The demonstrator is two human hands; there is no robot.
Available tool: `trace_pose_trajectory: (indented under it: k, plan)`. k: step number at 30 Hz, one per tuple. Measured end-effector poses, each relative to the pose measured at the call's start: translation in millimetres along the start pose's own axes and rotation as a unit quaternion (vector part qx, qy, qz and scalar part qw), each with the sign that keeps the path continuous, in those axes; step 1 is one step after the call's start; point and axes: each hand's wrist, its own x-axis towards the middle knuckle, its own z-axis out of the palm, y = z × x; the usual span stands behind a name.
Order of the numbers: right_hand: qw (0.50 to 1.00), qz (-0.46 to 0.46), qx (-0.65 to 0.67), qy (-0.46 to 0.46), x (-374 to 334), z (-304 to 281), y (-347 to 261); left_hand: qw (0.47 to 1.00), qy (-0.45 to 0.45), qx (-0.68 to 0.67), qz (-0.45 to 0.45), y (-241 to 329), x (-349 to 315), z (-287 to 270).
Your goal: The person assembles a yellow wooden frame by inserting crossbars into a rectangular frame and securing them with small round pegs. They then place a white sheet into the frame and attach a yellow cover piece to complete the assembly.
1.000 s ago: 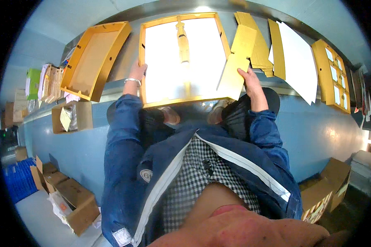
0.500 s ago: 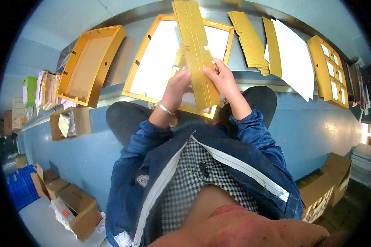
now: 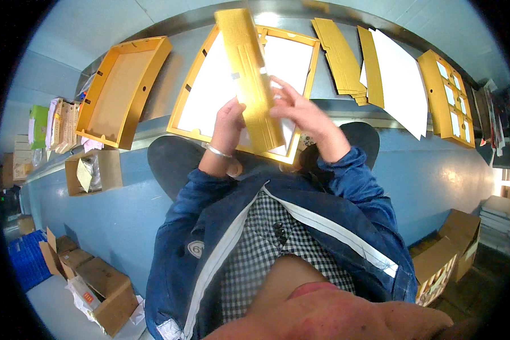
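A long gold cardboard strip (image 3: 249, 85) with fold lines stands tilted over the middle box. My left hand (image 3: 229, 122) is closed on its left edge. At the strip's right edge is my right hand (image 3: 300, 110), its fingers spread apart; the thumb side is at the cardboard, and I cannot tell whether it touches. Beneath the strip lies a shallow gold-rimmed box (image 3: 181, 107) with a white inside, its near edge close to my lap. Part of this box is hidden by the strip and my hands.
An open gold tray (image 3: 107, 96) lies to the left. On the right are flat gold cardboard pieces (image 3: 340, 59), white sheets (image 3: 399, 79) and a gold box with white-filled windows (image 3: 450, 99). Brown cartons (image 3: 102, 283) stand at the lower left, and another carton (image 3: 447, 249) at the lower right.
The strip has shifted left and turned, its top end moving left. My right hand has loosened from its face and spread its fingers; my left hand keeps hold.
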Motion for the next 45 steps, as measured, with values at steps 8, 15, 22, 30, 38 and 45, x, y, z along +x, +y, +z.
trace_pose_trajectory:
  k: [8, 15, 22, 30, 38, 45]
  plan:
    - [0.733, -0.023, -0.669, 0.121, 101, -128, 5, 0.989, 0.146, -0.016, 0.029, 12, -5, -17]
    - [0.933, 0.032, -0.351, 0.073, 61, -10, -21, 0.987, 0.158, 0.002, 0.018, 11, -22, -19]
    - [0.994, 0.032, -0.085, 0.063, 35, 2, -7, 0.996, 0.081, 0.019, 0.023, 45, -30, 20]
    - [0.973, -0.02, 0.226, -0.049, 11, 29, -11, 0.99, -0.034, -0.135, 0.017, 66, -51, 34]
    - [0.974, 0.022, 0.22, -0.046, 13, 27, -8, 0.991, -0.015, -0.127, 0.033, 64, -45, 35]
    - [0.983, 0.016, 0.171, -0.057, 12, 7, 6, 0.984, -0.069, -0.158, 0.042, 52, -37, 22]
